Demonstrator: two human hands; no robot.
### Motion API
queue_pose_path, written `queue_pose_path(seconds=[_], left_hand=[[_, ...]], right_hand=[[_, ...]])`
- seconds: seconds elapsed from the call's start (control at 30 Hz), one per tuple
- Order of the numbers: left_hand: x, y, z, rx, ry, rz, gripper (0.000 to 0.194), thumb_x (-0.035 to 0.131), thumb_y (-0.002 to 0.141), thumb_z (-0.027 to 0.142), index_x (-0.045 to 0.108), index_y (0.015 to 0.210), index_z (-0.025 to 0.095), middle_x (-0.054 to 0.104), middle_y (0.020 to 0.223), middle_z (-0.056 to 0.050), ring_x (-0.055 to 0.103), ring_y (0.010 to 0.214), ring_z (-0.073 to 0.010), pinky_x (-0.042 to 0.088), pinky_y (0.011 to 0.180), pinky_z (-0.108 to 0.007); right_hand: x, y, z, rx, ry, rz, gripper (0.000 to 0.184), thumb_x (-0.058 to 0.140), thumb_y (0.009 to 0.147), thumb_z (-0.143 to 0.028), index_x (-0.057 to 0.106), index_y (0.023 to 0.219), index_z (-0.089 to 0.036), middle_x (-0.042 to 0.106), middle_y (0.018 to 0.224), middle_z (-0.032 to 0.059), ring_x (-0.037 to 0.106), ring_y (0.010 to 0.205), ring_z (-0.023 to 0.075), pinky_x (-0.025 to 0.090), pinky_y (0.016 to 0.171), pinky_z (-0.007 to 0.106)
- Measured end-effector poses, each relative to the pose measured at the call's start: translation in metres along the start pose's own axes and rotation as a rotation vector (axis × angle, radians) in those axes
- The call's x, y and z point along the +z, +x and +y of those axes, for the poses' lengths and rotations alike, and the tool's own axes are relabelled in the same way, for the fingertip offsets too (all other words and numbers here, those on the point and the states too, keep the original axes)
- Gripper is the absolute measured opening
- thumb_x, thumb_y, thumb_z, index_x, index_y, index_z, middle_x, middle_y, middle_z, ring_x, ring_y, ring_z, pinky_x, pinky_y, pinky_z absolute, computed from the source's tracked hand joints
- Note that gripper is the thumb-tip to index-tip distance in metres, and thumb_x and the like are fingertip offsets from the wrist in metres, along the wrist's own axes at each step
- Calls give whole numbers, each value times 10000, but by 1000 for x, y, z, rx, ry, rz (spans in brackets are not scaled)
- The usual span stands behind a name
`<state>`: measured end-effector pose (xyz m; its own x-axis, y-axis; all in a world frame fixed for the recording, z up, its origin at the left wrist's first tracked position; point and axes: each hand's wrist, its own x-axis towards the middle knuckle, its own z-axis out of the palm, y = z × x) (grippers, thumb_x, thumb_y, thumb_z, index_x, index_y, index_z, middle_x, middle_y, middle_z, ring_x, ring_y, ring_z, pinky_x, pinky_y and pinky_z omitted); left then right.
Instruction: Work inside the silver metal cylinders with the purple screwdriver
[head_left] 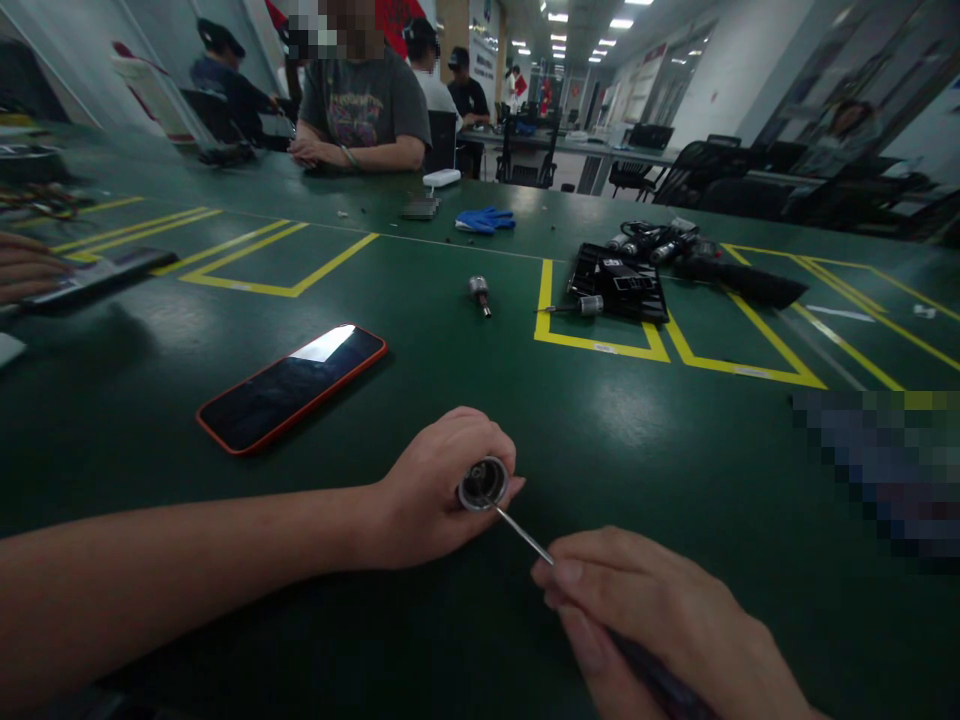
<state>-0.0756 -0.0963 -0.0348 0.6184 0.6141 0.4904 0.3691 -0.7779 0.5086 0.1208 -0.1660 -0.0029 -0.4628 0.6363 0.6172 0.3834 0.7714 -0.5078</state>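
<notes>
My left hand [439, 485] is wrapped round a hollow metal cylinder [466, 492], its round open end facing me and small parts showing dimly inside. Between the fingers of my right hand [637, 600] is a screwdriver [525, 535] with a thin silver shaft and a dark handle. Its tip reaches the lower rim of the cylinder; whether it touches anything inside, I cannot tell. Beyond my hands, a small metal fitting [478, 290] lies on the green table [420, 380]. A similar metal piece with a thin pin [589, 306] rests farther right.
A phone in a red case [292, 385] lies left of my hands. Black packets [619, 285] and dark cylindrical parts [660, 240] are piled back right, by yellow tape outlines. A blue glove [486, 220] lies farther back. A person [364, 110] sits across; another person's hand [30, 270] is far left.
</notes>
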Motion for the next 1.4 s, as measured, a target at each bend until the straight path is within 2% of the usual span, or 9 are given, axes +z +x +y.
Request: queue_pose_path(seconds=[0.17, 0.33, 0.57, 0.8, 0.9, 1.17, 1.4], left_hand=[[-1, -2, 1, -105, -84, 24, 100, 580, 797, 146, 488, 764, 165, 537, 733, -2, 510, 711, -125, 438, 680, -268], [-1, -2, 2, -128, -133, 44, 117, 586, 798, 160, 480, 748, 162, 530, 723, 0, 499, 685, -119, 435, 644, -258], [0, -2, 3, -159, -143, 56, 123, 579, 803, 192, 469, 755, 165, 525, 725, -3, 485, 669, -115, 431, 623, -250], [-2, -2, 2, -108, -113, 27, 116, 579, 802, 174, 475, 750, 164, 528, 718, -2, 494, 677, -124, 438, 638, -264], [-2, -2, 1, -96, -90, 14, 106, 579, 802, 164, 480, 766, 164, 531, 735, -6, 501, 700, -129, 437, 658, -271], [-2, -4, 0, -54, -72, 1, 102, 572, 808, 147, 475, 784, 169, 530, 740, -1, 507, 713, -128, 433, 664, -264], [-1, -2, -1, -38, -64, -5, 102, 581, 801, 140, 483, 786, 165, 528, 738, 1, 511, 712, -128, 431, 667, -268]], right_hand=[[7, -4, 2, 142, 175, 104, 315, 519, 785, -24, 625, 1028, -195, 741, 828, 66, 718, 675, 166, 608, 558, 218], [10, -8, 3, 140, 234, 134, 346, 518, 778, -3, 609, 1052, -194, 732, 842, 70, 715, 714, 168, 609, 583, 233], [4, -7, 3, 89, 108, 44, 305, 530, 793, -45, 612, 1043, -198, 737, 848, 67, 720, 693, 160, 609, 581, 219], [0, -4, 3, 19, 1, -42, 237, 528, 800, -66, 571, 1010, -168, 738, 804, 94, 713, 644, 167, 609, 551, 240], [-3, -5, 3, 31, -30, -37, 225, 537, 791, -67, 580, 987, -169, 739, 798, 81, 713, 633, 165, 608, 547, 233], [-3, -3, 1, 30, -42, -14, 223, 544, 776, -67, 593, 966, -175, 734, 764, 68, 709, 609, 168, 608, 539, 228], [-1, -5, 6, -46, 29, -65, 229, 555, 781, -46, 571, 994, -128, 730, 782, 92, 711, 669, 159, 609, 576, 218]])
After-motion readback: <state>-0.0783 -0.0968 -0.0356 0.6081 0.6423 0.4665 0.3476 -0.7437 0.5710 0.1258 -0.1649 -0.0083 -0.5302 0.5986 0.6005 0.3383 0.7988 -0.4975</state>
